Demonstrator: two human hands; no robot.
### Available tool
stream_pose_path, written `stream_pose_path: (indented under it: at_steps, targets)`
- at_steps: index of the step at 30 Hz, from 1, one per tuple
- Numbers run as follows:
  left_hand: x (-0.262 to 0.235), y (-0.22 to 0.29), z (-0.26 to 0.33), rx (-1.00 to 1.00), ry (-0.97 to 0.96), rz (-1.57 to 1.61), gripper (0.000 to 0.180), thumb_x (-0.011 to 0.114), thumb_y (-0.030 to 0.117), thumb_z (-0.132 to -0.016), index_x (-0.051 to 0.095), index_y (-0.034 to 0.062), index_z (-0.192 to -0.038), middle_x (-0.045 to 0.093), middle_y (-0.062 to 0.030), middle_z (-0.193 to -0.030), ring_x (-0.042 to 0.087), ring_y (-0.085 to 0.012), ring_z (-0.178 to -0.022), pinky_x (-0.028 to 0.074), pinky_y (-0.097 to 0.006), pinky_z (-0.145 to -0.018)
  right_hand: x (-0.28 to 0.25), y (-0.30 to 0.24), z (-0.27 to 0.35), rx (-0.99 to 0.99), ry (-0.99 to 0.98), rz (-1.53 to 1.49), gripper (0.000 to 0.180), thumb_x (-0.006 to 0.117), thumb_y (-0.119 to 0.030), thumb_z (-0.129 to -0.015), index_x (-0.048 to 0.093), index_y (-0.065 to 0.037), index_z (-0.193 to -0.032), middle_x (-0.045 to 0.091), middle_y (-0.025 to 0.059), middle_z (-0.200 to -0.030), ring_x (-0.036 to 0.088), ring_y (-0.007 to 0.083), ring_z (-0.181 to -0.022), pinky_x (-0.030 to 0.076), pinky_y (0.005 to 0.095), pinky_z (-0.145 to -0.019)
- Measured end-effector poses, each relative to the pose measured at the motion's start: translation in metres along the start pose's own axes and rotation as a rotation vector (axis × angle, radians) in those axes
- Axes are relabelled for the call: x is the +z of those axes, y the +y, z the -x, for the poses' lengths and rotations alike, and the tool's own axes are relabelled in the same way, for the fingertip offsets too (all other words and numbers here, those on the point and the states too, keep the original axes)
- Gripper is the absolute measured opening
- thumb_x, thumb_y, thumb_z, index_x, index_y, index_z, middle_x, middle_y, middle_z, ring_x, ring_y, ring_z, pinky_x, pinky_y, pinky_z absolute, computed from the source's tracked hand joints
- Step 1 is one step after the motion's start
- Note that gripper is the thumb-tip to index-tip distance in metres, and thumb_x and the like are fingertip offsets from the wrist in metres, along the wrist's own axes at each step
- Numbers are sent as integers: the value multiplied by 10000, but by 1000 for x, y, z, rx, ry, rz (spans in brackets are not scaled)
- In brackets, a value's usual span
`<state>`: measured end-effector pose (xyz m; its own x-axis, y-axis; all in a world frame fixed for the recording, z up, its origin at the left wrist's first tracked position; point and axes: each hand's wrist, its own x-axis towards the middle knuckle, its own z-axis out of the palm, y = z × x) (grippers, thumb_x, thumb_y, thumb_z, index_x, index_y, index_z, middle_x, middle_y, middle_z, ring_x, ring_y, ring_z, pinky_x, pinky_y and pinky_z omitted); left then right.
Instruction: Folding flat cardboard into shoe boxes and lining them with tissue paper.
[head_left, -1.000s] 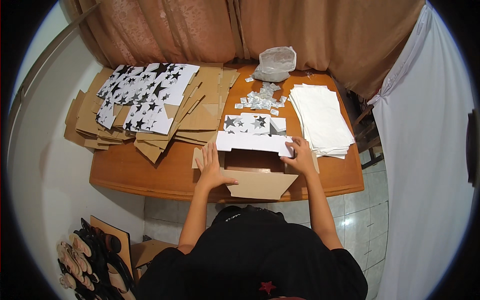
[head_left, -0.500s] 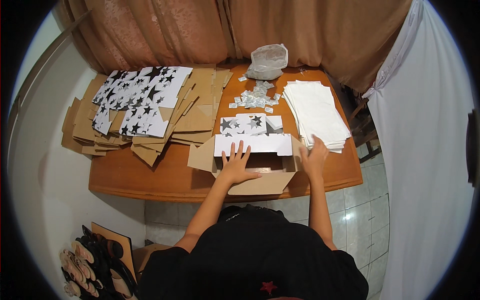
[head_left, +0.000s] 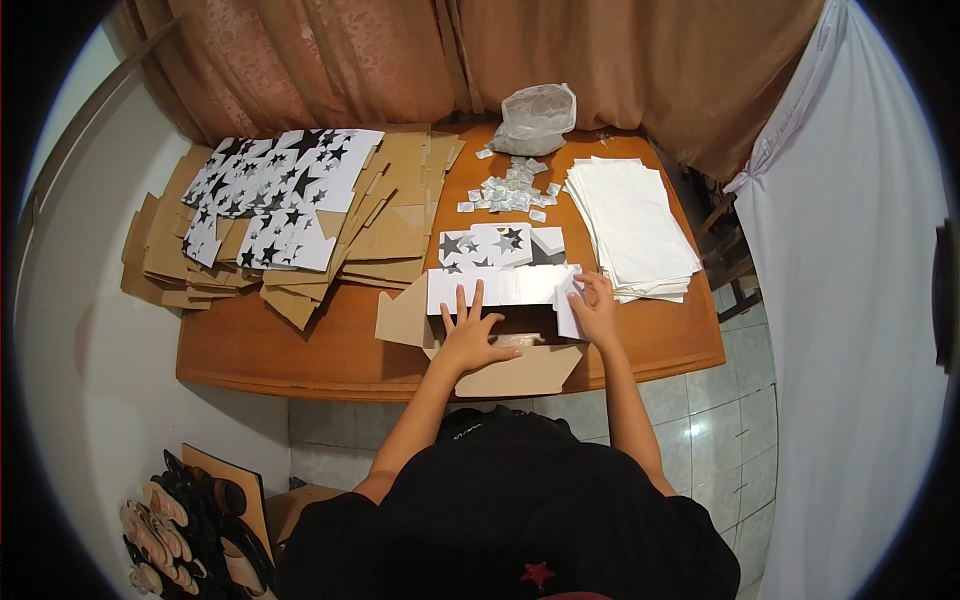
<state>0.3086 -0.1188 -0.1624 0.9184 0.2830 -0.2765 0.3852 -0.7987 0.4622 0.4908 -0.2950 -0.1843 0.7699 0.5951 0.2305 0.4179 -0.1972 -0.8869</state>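
Both forearms rise from the lower centre of the frame. The left hand [head_left: 470, 335] lies flat at mid-frame, palm down, fingers spread and pointing up. The right hand [head_left: 595, 308], just to its right, is curled, fingertips pinched.

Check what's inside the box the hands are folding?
The cardboard box shows only a dark, shadowed interior behind the left hand, with no contents discernible. The left hand and the white flap that the right hand presses hide the rest.

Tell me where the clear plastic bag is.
In the head view, the clear plastic bag sits at the table's far edge, by the curtain, just behind the small white packets.
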Motion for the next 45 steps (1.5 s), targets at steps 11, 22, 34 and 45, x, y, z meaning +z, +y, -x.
stream_pose_path:
  at_steps: [11,22,34,45]
  targets:
    - [10,-3,-2,19,193,-54,1070,623,738,-515,431,61,-1321,-96,-226,-1473,-158,-457,-1326,-88,-675,-964,31,-33,-8,-23,-77,584,816,791,-219,-607,377,-17,-1280,298,277,-1318,362,418,-1190,344,438,-979]
    - [-51,-19,46,-294,629,-7,646,644,475,-717,521,92,-1222,249,-248,-1412,70,-417,-1345,-23,-665,-991,40,-33,-9,-64,-110,830,902,767,-395,-595,351,-40,-1313,274,237,-1348,287,449,-1214,342,565,-915]
    - [-31,-4,49,125,303,499,589,588,409,-823,521,-49,-1186,484,-226,-1260,432,-339,-1215,317,-379,-1022,45,-32,-15,37,-204,774,891,734,-469,-593,369,-138,-1336,320,120,-1369,202,491,-1246,240,682,-920]
    - [-22,-1,34,43,61,111,736,594,587,-718,555,13,-1176,491,-225,-1252,417,-385,-1203,298,-404,-1033,49,-32,-11,-28,-136,817,873,738,-462,-599,385,-112,-1316,335,125,-1352,250,466,-1216,286,637,-906]
